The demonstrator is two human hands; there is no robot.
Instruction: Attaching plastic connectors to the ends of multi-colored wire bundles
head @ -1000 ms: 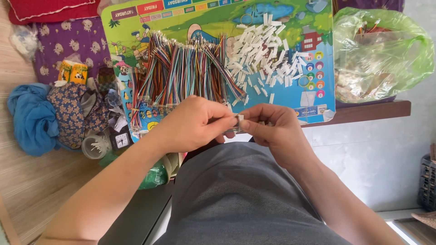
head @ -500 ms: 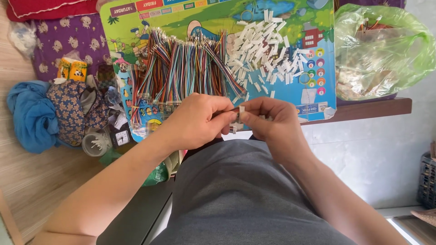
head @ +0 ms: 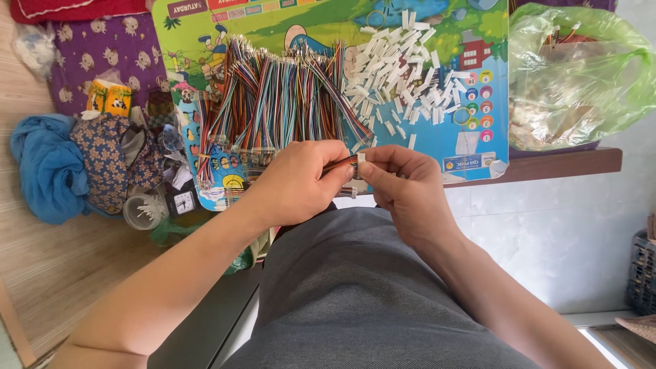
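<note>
Bare forearms — grey garment, no sleeves.

Single head-worn view, steeply downward, close over lap.

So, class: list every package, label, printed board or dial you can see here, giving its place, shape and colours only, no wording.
Printed children's board: under the wires, rectangular, blue and green, cartoon pictures.
Small carton: far left, boxy, yellow-orange.
Green plastic bag: right shelf, translucent, crumpled.
Small clock: left, square, white dial.

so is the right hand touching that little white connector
Touching. The head view shows the right hand pinching the small white connector between its fingertips, with the left hand bringing a wire end up to it.
</note>
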